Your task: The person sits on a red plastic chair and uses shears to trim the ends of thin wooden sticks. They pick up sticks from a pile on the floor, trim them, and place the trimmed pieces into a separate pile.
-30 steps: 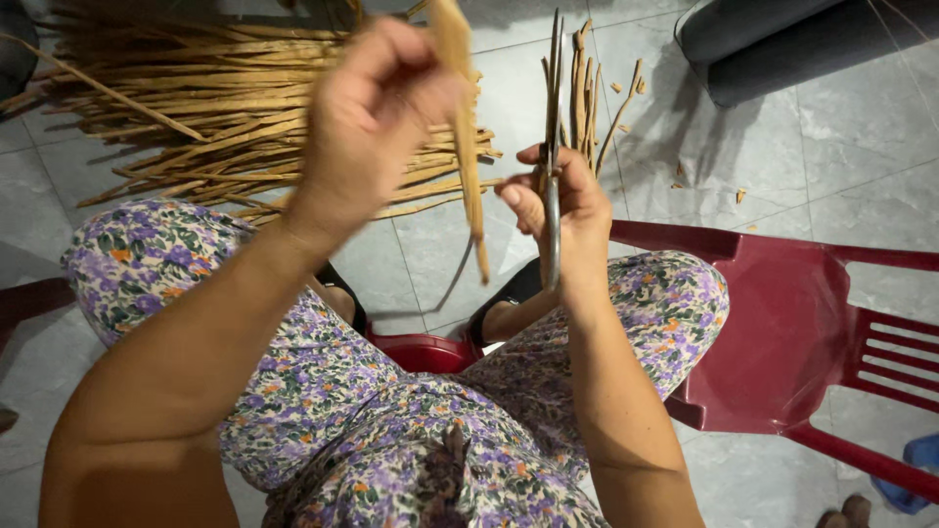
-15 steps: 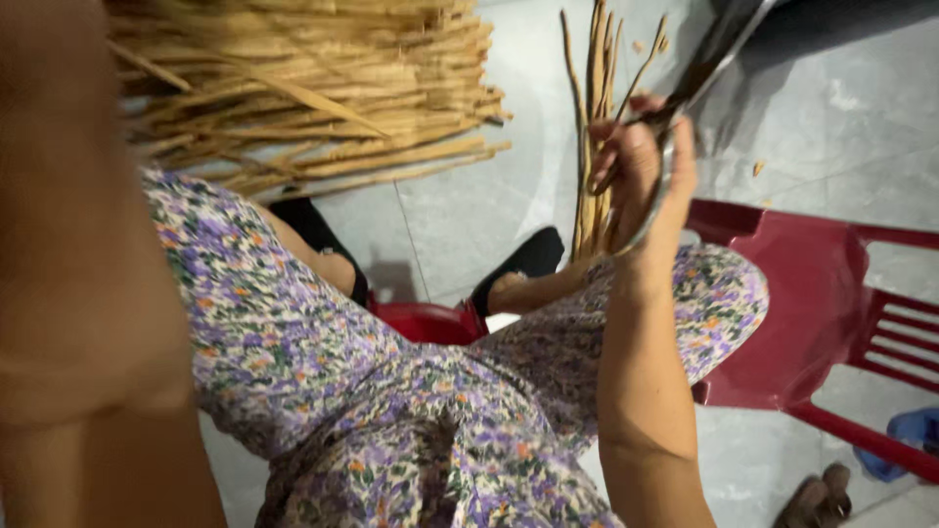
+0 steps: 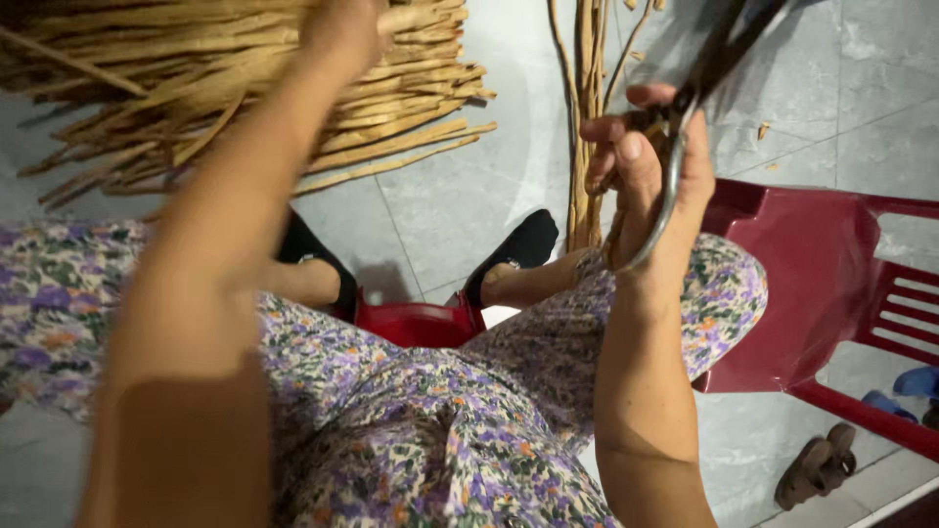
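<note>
Cane pile [image 3: 245, 88]: lying in a loose fan on the grey tiled floor [image 3: 460, 196] at upper left, tips pointing right; compared with a second ago the view is sitting lower and nearer, so the pile is filling more of the top edge.
Left hand [image 3: 342, 29]: now reaching up and out over the pile, where a second ago it was raised nearer the body holding one stick; it is closing around a stick end at the frame's top, though the grip itself is partly cut off.
Meaning of the change: the left hand is seemingly fetching a fresh piece.
Shoes [image 3: 514, 249]: black, resting on the floor between the pile and the knees.
Standing sticks [image 3: 587, 127]: leaning upright just beside the right hand.
Right hand [image 3: 646, 176]: gripping closed around the shears [image 3: 675, 147], blades pointing up and right.
Red chair [image 3: 822, 284]: bounding the right side.
Open room: bare tiles are lying between pile and sticks.
</note>
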Demonstrator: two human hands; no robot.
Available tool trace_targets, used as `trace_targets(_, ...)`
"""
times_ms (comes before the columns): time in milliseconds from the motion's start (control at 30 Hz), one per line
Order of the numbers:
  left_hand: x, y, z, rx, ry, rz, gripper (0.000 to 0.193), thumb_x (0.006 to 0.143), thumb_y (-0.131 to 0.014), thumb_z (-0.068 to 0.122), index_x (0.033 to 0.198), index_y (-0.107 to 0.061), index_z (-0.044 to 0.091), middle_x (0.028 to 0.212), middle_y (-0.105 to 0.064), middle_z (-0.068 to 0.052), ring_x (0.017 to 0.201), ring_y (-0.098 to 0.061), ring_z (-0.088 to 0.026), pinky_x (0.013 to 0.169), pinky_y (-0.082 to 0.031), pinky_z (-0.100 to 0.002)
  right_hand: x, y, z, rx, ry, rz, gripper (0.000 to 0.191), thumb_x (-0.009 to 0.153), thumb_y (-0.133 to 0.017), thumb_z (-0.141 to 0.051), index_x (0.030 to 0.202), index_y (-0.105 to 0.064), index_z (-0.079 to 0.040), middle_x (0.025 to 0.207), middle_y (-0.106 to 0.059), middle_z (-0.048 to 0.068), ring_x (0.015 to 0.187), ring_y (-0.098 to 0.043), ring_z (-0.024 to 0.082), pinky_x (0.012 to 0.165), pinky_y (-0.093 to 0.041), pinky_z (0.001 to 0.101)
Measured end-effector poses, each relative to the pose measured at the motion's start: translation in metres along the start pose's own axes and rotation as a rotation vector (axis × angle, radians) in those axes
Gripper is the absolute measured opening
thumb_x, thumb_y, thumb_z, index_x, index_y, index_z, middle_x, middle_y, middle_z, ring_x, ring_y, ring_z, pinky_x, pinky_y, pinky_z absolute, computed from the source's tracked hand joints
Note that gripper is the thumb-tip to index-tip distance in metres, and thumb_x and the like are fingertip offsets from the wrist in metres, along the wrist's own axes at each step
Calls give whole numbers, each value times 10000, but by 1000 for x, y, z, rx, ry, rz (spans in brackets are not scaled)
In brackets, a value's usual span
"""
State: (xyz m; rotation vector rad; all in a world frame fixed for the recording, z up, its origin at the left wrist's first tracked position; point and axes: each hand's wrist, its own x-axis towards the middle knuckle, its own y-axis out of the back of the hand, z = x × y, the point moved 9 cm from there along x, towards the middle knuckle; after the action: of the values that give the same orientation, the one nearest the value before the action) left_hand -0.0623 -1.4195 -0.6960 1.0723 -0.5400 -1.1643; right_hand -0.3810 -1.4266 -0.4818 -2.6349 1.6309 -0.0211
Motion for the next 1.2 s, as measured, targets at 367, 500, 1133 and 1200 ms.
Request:
trace_targets(367, -4, -78, 14, -89, 214, -26, 318, 904, -734, 175, 1220, -700, 157, 1269, -579, -198, 1060, -639, -399, 849, -539, -509, 19, 1, 2, -8, -44, 50, 491, 1051, -766, -305, 1366, -556, 7, 1028, -733, 157, 806, -616, 108, 757, -506, 231)
trace_targets(500, -4, -81, 16, -94, 184, -22, 404, 858, -770, 217, 1246, -674, 158, 1197, -605, -178, 1014, -651, -392, 798, -547, -502, 24, 6, 8, -8, -72, 75, 518, 1013, -773, -309, 1361, -552, 6, 1054, -723, 147, 826, -604, 113, 767, -508, 253)
trace_targets(1133, -129, 154, 159, -1084, -333, -76, 251, 1094, -577, 174, 1324, -550, 74, 929, -682, -24, 775, -626, -63, 608, -505, -243, -6, -18, -8, 32, 58, -86, 507, 971, -797, -160, 1388, -540, -31, 1159, -699, 90, 1085, -654, 157, 967, -511, 274)
trace_targets(1200, -142, 156, 167, -1223, -416, -71, 241, 1114, -546, 161, 1341, -525, 83, 983, -661, -14, 875, -688, -56, 632, -553, -232, -10, -27, -9, 28, 59, -130, 551, 945, -816, -170, 1400, -534, -38, 1190, -683, 81, 1021, -612, 139, 906, -503, 281)
